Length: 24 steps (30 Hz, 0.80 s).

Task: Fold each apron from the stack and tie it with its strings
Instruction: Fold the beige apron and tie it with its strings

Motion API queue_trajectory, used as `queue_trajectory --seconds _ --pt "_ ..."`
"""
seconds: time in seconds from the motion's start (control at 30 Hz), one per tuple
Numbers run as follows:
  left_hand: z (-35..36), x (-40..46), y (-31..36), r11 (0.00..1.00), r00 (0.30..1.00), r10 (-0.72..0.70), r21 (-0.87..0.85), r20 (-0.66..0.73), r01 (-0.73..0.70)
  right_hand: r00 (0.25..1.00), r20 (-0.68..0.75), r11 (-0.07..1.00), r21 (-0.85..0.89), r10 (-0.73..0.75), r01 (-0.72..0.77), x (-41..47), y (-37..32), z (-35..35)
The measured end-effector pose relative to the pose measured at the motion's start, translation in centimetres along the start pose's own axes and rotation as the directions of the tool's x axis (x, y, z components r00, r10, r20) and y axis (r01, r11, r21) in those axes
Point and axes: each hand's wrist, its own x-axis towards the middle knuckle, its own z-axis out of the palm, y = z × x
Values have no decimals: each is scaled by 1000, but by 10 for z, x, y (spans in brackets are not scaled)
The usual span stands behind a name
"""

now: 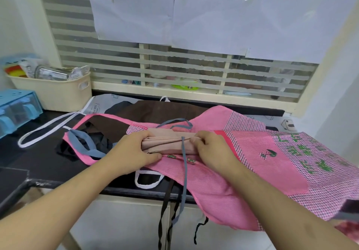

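A folded pale-pink apron [169, 142] lies on top of the spread apron stack, in the middle of the counter. My left hand [134, 148] grips its left end, thumb underneath and fingers curled over the top. My right hand [209, 146] pinches the right end, where a grey-blue string [184, 164] crosses the bundle and hangs down past the counter edge. Another loop of the same string [174, 123] lies behind the bundle. Beneath is a bright pink checked apron [272, 162] with green embroidery, then a brown apron [155, 109] and darker ones.
A cream basket [54, 92] of packets stands at the back left, with a blue plastic drawer box [17, 107] in front of it. White straps [48, 129] trail over the black counter [38, 162]. Dark strings hang off the front edge. A blinded window runs behind.
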Motion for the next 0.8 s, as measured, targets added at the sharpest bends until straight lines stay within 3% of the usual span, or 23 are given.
queue_trajectory --seconds 0.2,0.57,0.7,0.8 --pt "-2 34 -3 991 987 -91 89 -133 103 993 -15 992 46 119 -119 31 2 10" --pt "19 76 -14 912 951 -259 281 -167 298 976 65 918 -357 207 -171 71 -1 26" --pt "26 73 -9 889 953 -192 370 -234 270 978 25 901 -393 209 -183 69 -7 31" --pt "34 69 -4 793 952 -88 558 -293 245 982 -38 863 -472 185 -181 63 -10 36"
